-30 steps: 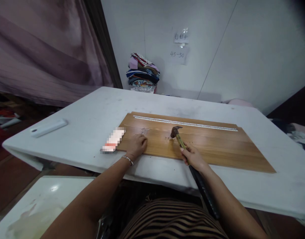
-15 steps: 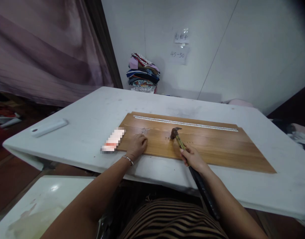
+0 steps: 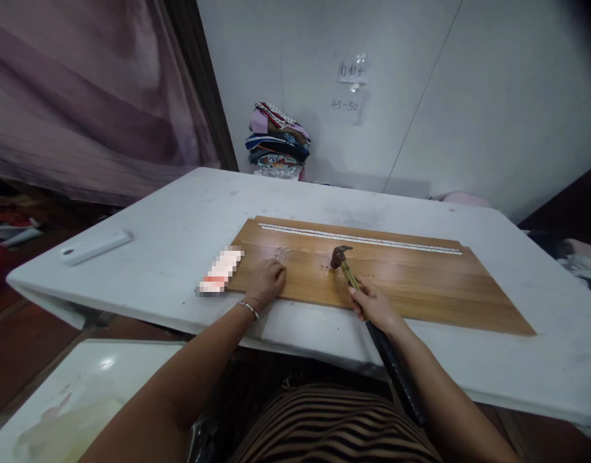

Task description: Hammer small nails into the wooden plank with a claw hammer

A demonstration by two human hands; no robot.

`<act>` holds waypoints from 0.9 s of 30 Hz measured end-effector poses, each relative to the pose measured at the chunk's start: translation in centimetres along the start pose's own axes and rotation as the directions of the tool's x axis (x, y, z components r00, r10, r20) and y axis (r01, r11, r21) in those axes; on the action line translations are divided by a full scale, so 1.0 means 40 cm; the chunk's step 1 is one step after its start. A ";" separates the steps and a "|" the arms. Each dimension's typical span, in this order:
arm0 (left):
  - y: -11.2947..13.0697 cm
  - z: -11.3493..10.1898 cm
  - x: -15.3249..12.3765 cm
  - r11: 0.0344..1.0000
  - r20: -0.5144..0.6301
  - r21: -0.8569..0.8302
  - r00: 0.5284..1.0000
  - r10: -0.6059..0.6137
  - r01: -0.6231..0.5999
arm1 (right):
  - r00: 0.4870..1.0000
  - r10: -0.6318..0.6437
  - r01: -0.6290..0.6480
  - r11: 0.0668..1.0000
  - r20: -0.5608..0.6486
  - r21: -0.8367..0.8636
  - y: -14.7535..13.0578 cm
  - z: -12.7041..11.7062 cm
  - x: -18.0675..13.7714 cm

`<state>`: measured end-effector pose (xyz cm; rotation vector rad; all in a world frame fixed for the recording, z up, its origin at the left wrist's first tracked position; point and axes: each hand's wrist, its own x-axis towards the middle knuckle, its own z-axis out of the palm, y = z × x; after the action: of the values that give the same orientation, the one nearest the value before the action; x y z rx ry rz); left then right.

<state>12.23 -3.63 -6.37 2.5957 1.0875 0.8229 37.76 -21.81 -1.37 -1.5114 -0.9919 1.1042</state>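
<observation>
A claw hammer (image 3: 349, 273) is gripped by my right hand (image 3: 375, 305), partway along its shaft. Its head is over the middle of a brown wooden board (image 3: 435, 283), and the black handle slants back under my forearm. Several small nails or nail holes (image 3: 327, 267) dot the board near the hammer head. My left hand (image 3: 266, 281) rests on the board's left part with fingers curled in; whatever may be inside them is hidden. Just beyond its fingertips lies a small heap of loose nails (image 3: 281, 253).
Two white measuring strips (image 3: 363, 240) run along the board's far side. A blurred-out phone-like object (image 3: 220, 271) touches the board's left end. On the white table (image 3: 170, 218) lies a white handle-shaped object (image 3: 96, 247). Folded clothes (image 3: 278, 141) are stacked by the wall.
</observation>
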 end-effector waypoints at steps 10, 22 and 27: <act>0.002 -0.003 0.001 1.000 0.010 -0.004 1.000 -0.004 0.004 | 1.000 0.023 -0.023 1.000 0.011 0.011 -0.001 -0.002 -0.001; -0.001 0.000 0.002 1.000 0.016 -0.005 1.000 0.002 -0.002 | 1.000 0.004 -0.004 1.000 -0.020 0.008 -0.014 -0.002 0.001; 0.000 -0.002 0.000 1.000 0.006 0.002 1.000 0.005 -0.005 | 1.000 0.007 -0.007 1.000 0.008 -0.001 -0.004 0.000 -0.001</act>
<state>12.20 -3.64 -6.31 2.6017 1.0817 0.8155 37.72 -21.80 -1.21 -1.5134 -0.9935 1.1160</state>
